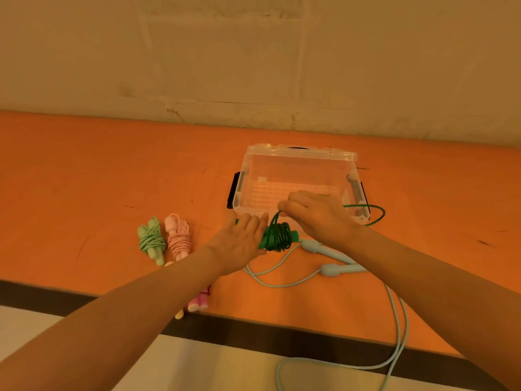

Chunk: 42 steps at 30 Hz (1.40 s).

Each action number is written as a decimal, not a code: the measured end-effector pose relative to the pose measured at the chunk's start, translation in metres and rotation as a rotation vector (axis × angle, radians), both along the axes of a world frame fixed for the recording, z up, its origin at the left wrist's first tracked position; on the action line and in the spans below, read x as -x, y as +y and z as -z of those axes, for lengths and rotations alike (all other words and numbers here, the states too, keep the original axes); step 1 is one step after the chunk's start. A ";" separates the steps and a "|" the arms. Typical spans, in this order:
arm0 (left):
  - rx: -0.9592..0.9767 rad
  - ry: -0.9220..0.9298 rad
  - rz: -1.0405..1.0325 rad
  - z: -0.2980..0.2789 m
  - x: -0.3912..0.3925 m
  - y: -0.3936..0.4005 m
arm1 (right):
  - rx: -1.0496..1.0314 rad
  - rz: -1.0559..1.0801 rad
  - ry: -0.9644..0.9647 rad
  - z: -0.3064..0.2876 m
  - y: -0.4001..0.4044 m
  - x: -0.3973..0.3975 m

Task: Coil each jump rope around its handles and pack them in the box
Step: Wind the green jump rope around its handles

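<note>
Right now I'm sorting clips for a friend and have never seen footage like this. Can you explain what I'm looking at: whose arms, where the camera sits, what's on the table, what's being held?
There is no machine here. A camera worn on a person's head looks forward and down, so the two bare arms are that person's own. On the orange table stands a clear plastic box, open and empty. The left hand holds the handles of a dark green jump rope, partly coiled, while the right hand pinches its cord in its fingers to wind it. To the left lie two finished bundles, a light green rope and a pale pink rope. A light blue rope lies uncoiled, trailing off the table edge. A brighter pink bundle peeks out beneath the left forearm.
</note>
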<state>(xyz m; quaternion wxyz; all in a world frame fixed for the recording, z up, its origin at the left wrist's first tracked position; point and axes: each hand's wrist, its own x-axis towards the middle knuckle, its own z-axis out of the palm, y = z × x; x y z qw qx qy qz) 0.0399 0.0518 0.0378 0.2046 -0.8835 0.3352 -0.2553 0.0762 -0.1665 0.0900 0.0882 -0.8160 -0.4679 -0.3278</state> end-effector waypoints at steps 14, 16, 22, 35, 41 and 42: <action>0.144 0.159 0.380 -0.031 -0.005 -0.002 | -0.033 0.107 0.218 0.007 -0.019 -0.016; 0.147 0.150 0.400 -0.035 -0.006 0.001 | -0.020 0.087 0.269 0.007 -0.023 -0.018; 0.143 0.128 0.424 -0.042 -0.005 0.005 | 0.072 0.040 0.258 0.013 -0.036 -0.024; 0.302 0.087 0.401 -0.062 -0.012 -0.002 | 0.128 0.201 0.417 0.016 -0.064 -0.025; 0.470 0.198 0.262 -0.061 -0.013 -0.005 | 0.230 0.285 0.547 0.025 -0.052 -0.019; 0.480 0.202 0.256 -0.060 -0.013 -0.003 | 0.297 0.299 0.567 0.028 -0.046 -0.019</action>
